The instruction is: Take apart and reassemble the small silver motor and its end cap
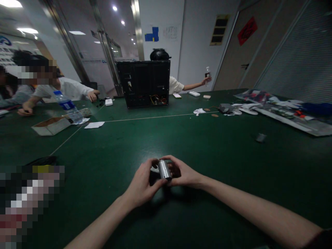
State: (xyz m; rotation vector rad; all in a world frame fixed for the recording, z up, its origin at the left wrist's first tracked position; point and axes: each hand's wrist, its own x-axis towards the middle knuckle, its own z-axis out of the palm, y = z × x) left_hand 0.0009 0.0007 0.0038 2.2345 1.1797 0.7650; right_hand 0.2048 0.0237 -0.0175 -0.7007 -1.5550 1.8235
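Observation:
Between my two hands, just above the green tabletop (124,145), is a silvery metal cylinder (164,169) with small holes near its lower rim. My left hand (144,181) grips it from the left, thumb at the bottom end and fingers at the top. From the right, my right hand (183,173) pinches it with fingers curled over the top and thumb underneath. The cylinder is slightly tilted. Some fingertips are hidden behind it. Farther off to the right, a small grey cylindrical piece (260,137) lies on the table, blurred.
A black computer case (144,83) stands at the far side, a person behind it holding a bottle (208,75). At left are an open box (52,126), a tilted water bottle (68,108) and seated people. A cluttered board (293,119) lies right.

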